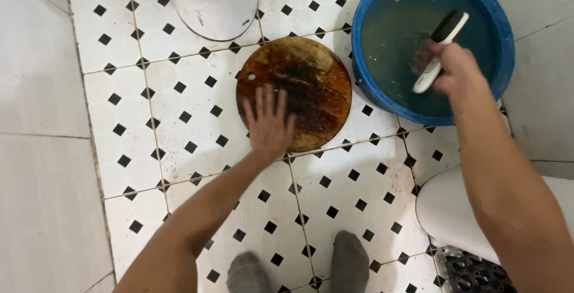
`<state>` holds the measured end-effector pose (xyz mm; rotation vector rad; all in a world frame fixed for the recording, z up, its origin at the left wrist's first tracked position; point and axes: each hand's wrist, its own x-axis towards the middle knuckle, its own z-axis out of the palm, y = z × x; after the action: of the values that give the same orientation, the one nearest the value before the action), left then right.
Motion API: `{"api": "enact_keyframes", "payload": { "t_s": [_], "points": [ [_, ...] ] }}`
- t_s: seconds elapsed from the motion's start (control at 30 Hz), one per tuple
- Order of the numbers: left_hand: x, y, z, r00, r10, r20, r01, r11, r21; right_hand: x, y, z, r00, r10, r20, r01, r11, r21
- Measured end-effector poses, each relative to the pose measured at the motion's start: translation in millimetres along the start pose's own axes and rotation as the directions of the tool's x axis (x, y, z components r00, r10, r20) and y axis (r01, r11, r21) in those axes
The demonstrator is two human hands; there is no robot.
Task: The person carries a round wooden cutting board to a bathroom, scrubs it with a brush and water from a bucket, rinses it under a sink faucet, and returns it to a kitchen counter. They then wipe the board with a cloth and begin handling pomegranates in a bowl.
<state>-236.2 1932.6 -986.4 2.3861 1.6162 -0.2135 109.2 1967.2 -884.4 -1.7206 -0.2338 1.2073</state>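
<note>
Round wooden board (pixel 299 87): lies flat on the tiled floor (pixel 197 149), dark and wet-stained across the middle, a small hole near its left rim. Its right edge sits just beside the blue basin.

Left hand (pixel 269 122): open, fingers spread, palm pressed on the board's lower left part, holding it steady.

Right hand (pixel 451 69): closed around the white handle of a scrubbing brush (pixel 441 51), held over the basin, bristle end low at the water.

Blue basin (pixel 502 36): round, holding cloudy greenish water, upper right of the board.

Other items: base of a white fixture (pixel 212 3) above the board; a white rounded object (pixel 445 212) at lower right; a dark perforated mat (pixel 472 272) at the corner; two grey-socked feet (pixel 299 266) on the tiles.

Step in hand, as judged: wetting the brush, scrubbing paused. Bringing the brush to the board would call for firm left-hand pressure, since the wet board may slide on tile.
</note>
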Motion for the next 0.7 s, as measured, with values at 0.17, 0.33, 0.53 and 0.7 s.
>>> {"api": "enact_keyframes", "payload": {
  "t_s": [0.17,0.33,0.53,0.7],
  "points": [
    [42,22,3,0.853,0.502,0.145,-0.515,0.855,0.069,3,4,17,0.909,-0.002,0.417,0.003,1.0,-0.001],
    [94,19,-15,0.983,0.181,-0.032,-0.178,0.98,0.094,-35,-1,79,0.698,0.125,0.705,-0.06,0.991,-0.116],
    [61,13,-11,0.94,0.315,0.134,-0.321,0.947,0.026,-28,7,64,0.903,-0.034,0.428,0.119,0.978,-0.173],
    [4,-10,14,0.85,0.525,0.047,-0.527,0.845,0.084,14,19,8,0.994,-0.102,0.035,0.1,0.994,0.052]
  ]
}}
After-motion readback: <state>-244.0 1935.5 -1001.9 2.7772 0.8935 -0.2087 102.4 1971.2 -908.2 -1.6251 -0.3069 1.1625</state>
